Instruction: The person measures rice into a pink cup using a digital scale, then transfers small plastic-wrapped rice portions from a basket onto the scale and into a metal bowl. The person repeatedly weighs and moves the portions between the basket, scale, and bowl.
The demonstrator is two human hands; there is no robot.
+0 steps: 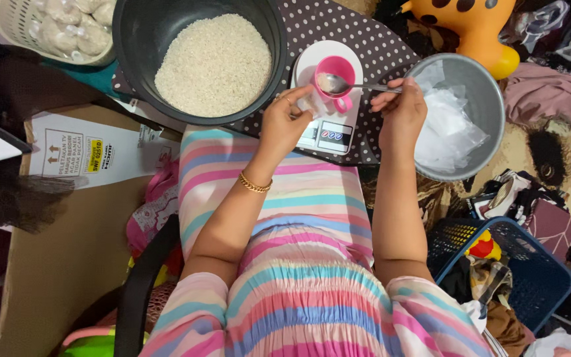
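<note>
Pinching a small clear bag in our left hand, we keep the right hand, fingers closed on the spoon, level over the pink cup on the scale, beside the rice basin.

Cup on scale (rice bowl left)

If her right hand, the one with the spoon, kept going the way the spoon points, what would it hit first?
Probably the small pink plastic cup on the white kitchen scale. The right hand holds a metal spoon whose bowl already sits at the cup's rim; depth is hard to judge.
</note>
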